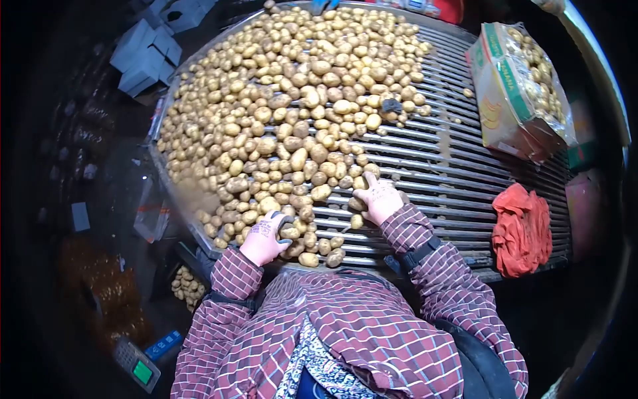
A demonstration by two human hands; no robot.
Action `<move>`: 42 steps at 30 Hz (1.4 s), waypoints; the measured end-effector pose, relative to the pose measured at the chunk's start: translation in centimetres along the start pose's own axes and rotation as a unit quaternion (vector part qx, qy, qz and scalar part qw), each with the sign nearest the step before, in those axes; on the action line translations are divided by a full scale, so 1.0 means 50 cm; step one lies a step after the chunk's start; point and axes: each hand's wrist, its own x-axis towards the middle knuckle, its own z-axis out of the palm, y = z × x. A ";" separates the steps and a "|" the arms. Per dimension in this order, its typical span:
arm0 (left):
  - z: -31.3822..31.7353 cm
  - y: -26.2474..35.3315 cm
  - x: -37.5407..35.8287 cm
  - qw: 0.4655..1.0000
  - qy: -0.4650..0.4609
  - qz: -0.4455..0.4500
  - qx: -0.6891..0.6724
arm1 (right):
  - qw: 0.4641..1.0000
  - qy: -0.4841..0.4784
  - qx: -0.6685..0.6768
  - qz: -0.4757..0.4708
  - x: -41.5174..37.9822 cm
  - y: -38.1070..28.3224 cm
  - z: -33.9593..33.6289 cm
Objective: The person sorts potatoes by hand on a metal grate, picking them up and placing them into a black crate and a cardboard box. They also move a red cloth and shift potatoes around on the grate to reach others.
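Observation:
Many potatoes (299, 158) are spread over a table of metal bars (432, 159). My left hand (264, 239), in a pink glove with dark fingertips, lies at the near left edge of the potatoes, its fingers apart and touching some of them. To the right, my right hand (381, 198), also in a pink glove, reaches over the bars at the edge of the pile. Its index finger and thumb are spread beside a few potatoes; its other fingers are partly hidden. A dark lump (392, 106) lies among the potatoes farther back.
At the right stands a carton (495, 100) with bagged potatoes, and a red cloth (522, 229) lies nearer. A blue-gloved hand (324, 5) shows at the far edge. White boxes (141, 56), a crate of potatoes (187, 287) and a scale display (141, 372) are at the left.

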 end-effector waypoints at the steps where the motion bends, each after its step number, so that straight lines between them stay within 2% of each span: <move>1: -0.015 -0.008 -0.012 0.999 -0.026 -0.029 0.006 | 0.999 -0.008 -0.043 -0.008 0.018 -0.008 0.016; 2: -0.022 -0.016 -0.023 0.999 0.001 -0.051 0.018 | 0.998 -0.044 -0.048 0.008 0.029 -0.027 0.002; 3: -0.027 -0.026 -0.035 0.997 0.027 -0.070 0.030 | 0.999 -0.030 -0.028 0.008 0.034 -0.028 0.012; 4: -0.010 -0.064 -0.037 0.990 0.116 -0.038 0.071 | 0.999 -0.030 -0.019 0.005 0.033 -0.031 0.005; 5: -0.014 -0.079 -0.026 0.983 0.167 -0.041 0.061 | 0.999 -0.030 -0.012 0.004 0.031 -0.032 -0.005; 7: -0.019 -0.105 0.022 0.980 0.156 -0.118 -0.034 | 1.000 -0.028 -0.004 0.005 0.034 -0.023 0.003; 9: -0.018 -0.107 0.077 0.981 0.043 -0.157 -0.102 | 0.999 -0.035 0.028 0.009 0.036 -0.016 -0.004; 10: -0.017 -0.102 0.080 0.987 0.009 -0.157 -0.046 | 0.995 -0.033 0.076 0.053 0.032 -0.019 -0.014; 11: -0.042 -0.036 0.084 0.987 -0.023 -0.157 0.012 | 0.988 -0.014 0.143 0.064 0.025 -0.015 -0.018; 13: -0.018 -0.013 0.086 0.987 -0.063 -0.054 0.141 | 0.965 0.074 0.246 0.050 0.011 0.010 0.014; 14: 0.006 -0.021 0.089 0.990 -0.045 -0.052 0.124 | 0.913 0.059 0.395 0.078 0.004 0.034 0.041; 15: 0.022 -0.036 0.094 0.992 -0.023 -0.057 0.108 | 0.840 0.034 0.533 0.099 0.001 0.048 0.060; 16: 0.015 -0.043 0.096 0.994 -0.034 -0.069 0.078 | 0.727 0.000 0.678 0.113 -0.018 0.031 0.040; 17: 0.011 -0.051 0.096 0.995 -0.041 -0.084 0.044 | 0.591 -0.048 0.794 0.130 -0.047 0.008 0.005; 19: 0.026 -0.106 0.108 0.991 -0.063 -0.099 -0.068 | 0.535 -0.040 0.819 0.203 -0.060 -0.004 -0.013; 21: 0.015 -0.120 0.073 0.958 0.008 -0.145 -0.246 | 0.563 0.020 0.808 0.174 -0.052 -0.040 -0.041; 22: 0.045 -0.153 0.056 0.902 0.090 -0.117 -0.406 | 0.566 -0.029 0.808 0.158 -0.042 -0.002 -0.029; 23: 0.084 -0.194 0.042 0.816 0.167 -0.075 -0.548 | 0.566 -0.074 0.808 0.147 -0.023 0.023 -0.026; 24: 0.097 -0.230 0.011 0.780 0.245 -0.090 -0.569 | 0.579 -0.080 0.801 0.130 -0.003 -0.003 -0.037; 25: 0.022 -0.198 -0.081 0.740 0.252 -0.100 -0.615 | 0.591 -0.083 0.795 0.114 0.011 -0.032 -0.047; 26: 0.003 -0.219 -0.145 0.675 0.256 -0.089 -0.686 | 0.558 -0.060 0.818 0.122 0.035 -0.045 -0.036; 27: -0.004 -0.241 -0.204 0.606 0.256 -0.075 -0.750 | 0.509 -0.133 0.845 0.093 0.061 -0.083 -0.052; 28: 0.009 -0.281 -0.251 0.589 0.314 -0.027 -0.744 | 0.554 -0.131 0.819 0.065 0.093 -0.134 -0.055; 29: 0.023 -0.321 -0.298 0.572 0.370 0.022 -0.731 | 0.704 -0.127 0.690 -0.111 0.127 -0.153 -0.023; 30: 0.010 -0.325 -0.362 0.515 0.409 0.002 -0.753 | 0.794 -0.057 0.541 -0.270 0.160 -0.175 0.008; 31: -0.001 -0.327 -0.427 0.455 0.445 -0.018 -0.771 | 0.738 -0.186 0.635 -0.132 0.184 -0.272 -0.018; 32: 0.004 -0.355 -0.481 0.416 0.491 -0.045 -0.765 | 0.650 -0.268 0.710 0.040 0.206 -0.371 -0.046; 33: 0.017 -0.389 -0.530 0.374 0.534 -0.071 -0.755 | 0.695 -0.288 0.658 -0.043 0.197 -0.487 -0.066; 34: 0.025 -0.422 -0.575 0.356 0.564 -0.092 -0.740 | 0.701 -0.330 0.624 -0.103 0.224 -0.563 -0.036; 35: 0.035 -0.446 -0.617 0.349 0.594 -0.106 -0.717 | 0.655 -0.387 0.640 -0.109 0.203 -0.669 -0.041; 36: 0.044 -0.470 -0.658 0.343 0.623 -0.121 -0.693 | 0.582 -0.453 0.667 -0.105 0.200 -0.748 -0.009; 37: 0.052 -0.493 -0.700 0.337 0.650 -0.138 -0.667 | 0.601 -0.482 0.631 -0.086 0.180 -0.812 -0.005; 39: 0.038 -0.465 -0.734 0.325 0.687 -0.213 -0.614 | 0.724 -0.367 0.544 -0.213 0.159 -0.876 0.024; 41: 0.075 -0.473 -0.751 0.302 0.710 -0.169 -0.613 | 0.710 -0.327 0.558 -0.279 0.167 -0.835 0.089; 42: 0.107 -0.468 -0.752 0.288 0.718 -0.149 -0.616 | 0.705 -0.364 0.564 -0.229 0.164 -0.795 0.084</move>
